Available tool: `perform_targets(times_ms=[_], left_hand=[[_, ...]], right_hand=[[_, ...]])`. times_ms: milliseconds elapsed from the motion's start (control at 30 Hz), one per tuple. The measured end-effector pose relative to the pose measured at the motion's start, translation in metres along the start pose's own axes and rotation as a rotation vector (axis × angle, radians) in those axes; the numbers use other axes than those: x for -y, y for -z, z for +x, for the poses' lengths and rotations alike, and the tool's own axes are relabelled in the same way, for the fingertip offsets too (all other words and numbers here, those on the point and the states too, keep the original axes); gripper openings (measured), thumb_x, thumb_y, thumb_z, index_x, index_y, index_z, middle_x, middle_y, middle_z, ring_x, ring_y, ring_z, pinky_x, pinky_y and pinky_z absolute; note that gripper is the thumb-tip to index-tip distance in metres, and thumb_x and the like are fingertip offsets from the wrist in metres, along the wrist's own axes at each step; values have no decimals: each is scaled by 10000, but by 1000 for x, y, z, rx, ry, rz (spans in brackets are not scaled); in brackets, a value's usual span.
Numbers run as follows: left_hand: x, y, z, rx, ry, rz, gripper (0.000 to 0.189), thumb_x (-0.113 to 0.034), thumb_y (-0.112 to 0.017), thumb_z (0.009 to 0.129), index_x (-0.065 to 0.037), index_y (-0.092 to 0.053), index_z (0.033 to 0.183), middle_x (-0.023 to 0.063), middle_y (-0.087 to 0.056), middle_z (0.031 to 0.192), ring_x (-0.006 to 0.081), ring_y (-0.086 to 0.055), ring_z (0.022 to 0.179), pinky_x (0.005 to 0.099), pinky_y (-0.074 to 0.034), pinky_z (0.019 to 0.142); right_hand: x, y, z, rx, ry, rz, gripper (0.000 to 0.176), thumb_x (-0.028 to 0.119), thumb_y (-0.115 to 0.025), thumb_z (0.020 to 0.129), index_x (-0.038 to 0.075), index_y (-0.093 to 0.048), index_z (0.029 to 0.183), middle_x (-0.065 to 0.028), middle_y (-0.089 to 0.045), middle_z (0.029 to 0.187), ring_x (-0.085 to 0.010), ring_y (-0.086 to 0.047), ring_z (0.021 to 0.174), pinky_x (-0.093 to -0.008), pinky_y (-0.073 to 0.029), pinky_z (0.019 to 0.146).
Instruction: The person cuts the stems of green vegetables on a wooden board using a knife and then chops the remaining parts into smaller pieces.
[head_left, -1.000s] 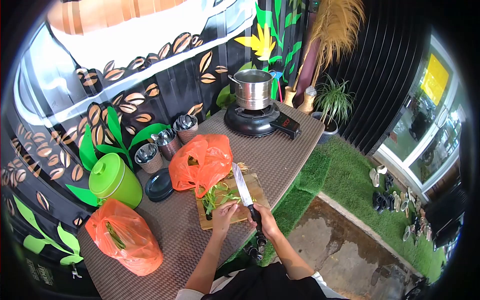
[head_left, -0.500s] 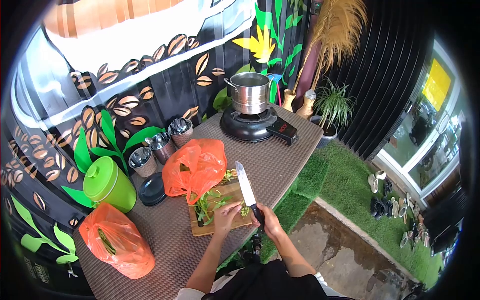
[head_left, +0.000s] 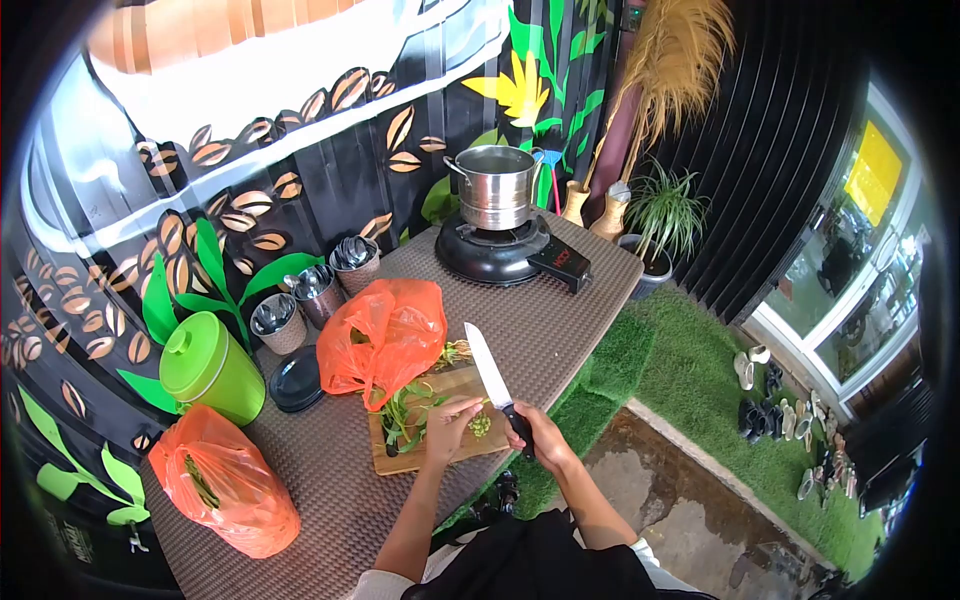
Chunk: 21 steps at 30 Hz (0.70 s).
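My right hand is closed around the black handle of a kitchen knife, whose bright blade points up and away from me. Beside it, my left hand pinches a thin green stem near the knife, over the wooden cutting board. Leafy green stems lie on the board left of that hand. A small heap of chopped green pieces sits between my two hands. At the board's far edge, an orange plastic bag partly covers the greens.
A steel pot stands on a black portable stove at the table's far end. Cutlery cups, a black lid, a green lidded bucket and another orange bag line the left side.
Both hands stay close together over the board, with the knife still in my right hand. The view has shifted slightly, and the chopped heap shows more clearly between my hands.
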<state>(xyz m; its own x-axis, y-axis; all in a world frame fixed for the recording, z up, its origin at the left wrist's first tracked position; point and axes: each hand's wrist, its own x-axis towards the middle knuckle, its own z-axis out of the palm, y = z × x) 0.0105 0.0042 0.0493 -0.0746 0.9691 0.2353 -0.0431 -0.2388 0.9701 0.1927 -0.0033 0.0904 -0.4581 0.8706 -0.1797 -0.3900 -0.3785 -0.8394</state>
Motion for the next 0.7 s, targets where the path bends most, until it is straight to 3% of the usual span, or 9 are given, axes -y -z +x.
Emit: perform_targets(times_ms=[133, 333, 433, 533, 700], left_hand=[[-3, 5, 5, 33, -51, 20, 172, -31, -641, 829, 5, -690, 990, 50, -646, 843, 94, -554, 737, 221, -427, 660], [-2, 20, 8, 65, -109, 30, 167, -40, -656, 821, 2, -695, 979, 67, -676, 865, 111, -590, 777, 228, -451, 703], [-9, 30, 5, 120, -33, -28, 179, -10, -664, 807, 51, -675, 975, 93, -672, 921, 119, -595, 819, 240, -461, 753], [-4, 38, 2, 120, -55, -22, 143, -32, -679, 799, 9, -702, 935, 96, -693, 887, 122, -622, 798, 240, -482, 731], [-1, 46, -5, 148, -16, -128, 137, 8, -693, 770, 40, -675, 903, 99, -683, 876, 127, -634, 807, 246, -500, 731]], right_hand=[[1, -6, 3, 31, 20, -68, 333, 236, -296, 975, -3, -454, 1144, -10, -425, 590, -90, -367, 487, -226, -327, 471], [-9, -14, 3, 68, -49, -1, 363, 238, -285, 972, 36, -401, 1250, -9, -417, 582, -91, -352, 474, -226, -320, 465], [-13, -24, -1, 53, -69, 12, 367, 243, -285, 971, 56, -397, 1267, -6, -408, 577, -93, -348, 473, -227, -317, 464], [-24, -28, -2, 33, -60, -12, 376, 252, -289, 972, 55, -391, 1275, -4, -403, 576, -94, -349, 475, -229, -316, 464], [-39, -40, -11, 29, -50, 7, 395, 257, -285, 973, 59, -373, 1304, -1, -396, 574, -96, -347, 473, -232, -317, 465]])
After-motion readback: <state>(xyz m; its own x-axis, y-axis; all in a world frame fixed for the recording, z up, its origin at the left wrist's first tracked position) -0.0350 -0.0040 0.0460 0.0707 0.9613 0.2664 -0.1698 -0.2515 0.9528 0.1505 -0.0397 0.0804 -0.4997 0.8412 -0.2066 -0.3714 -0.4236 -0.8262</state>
